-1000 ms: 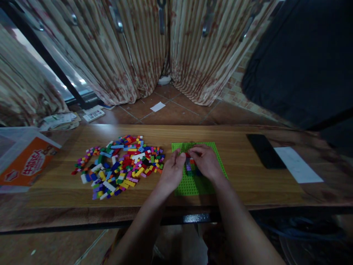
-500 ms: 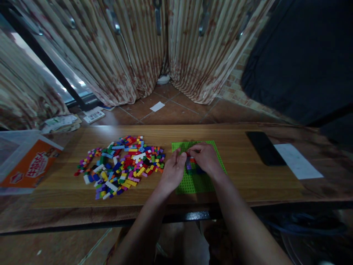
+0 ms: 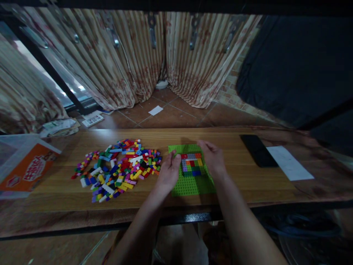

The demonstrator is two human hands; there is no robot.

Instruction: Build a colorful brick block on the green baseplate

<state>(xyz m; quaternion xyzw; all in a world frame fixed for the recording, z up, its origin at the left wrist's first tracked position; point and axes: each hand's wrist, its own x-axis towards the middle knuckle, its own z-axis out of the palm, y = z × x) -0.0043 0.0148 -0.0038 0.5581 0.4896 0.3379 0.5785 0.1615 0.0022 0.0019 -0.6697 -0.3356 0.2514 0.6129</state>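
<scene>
A green studded baseplate [image 3: 185, 187] lies on the wooden board in front of me. Joined to it is a low rectangle of toy bricks [image 3: 192, 163] in red, orange, yellow, blue, purple and grey. My left hand [image 3: 169, 170] rests at the plate's left edge, thumb close to the bricks' upper left corner, fingers apart with nothing seen in them. Over the plate's right side, my right hand [image 3: 213, 158] is held off the bricks. Its fingers are stretched out and look bare, though slightly blurred.
Left of the plate spreads a heap of loose bricks [image 3: 118, 169] in many colours. A clear box with an orange label [image 3: 30, 165] stands at the far left. On the right lie a black phone [image 3: 258, 151] and a white paper sheet [image 3: 289, 163] on the board [image 3: 234, 187].
My hands have come apart, the right one moving right and off the bricks. The brick rectangle, largely covered before, now shows. The view has shifted slightly.
</scene>
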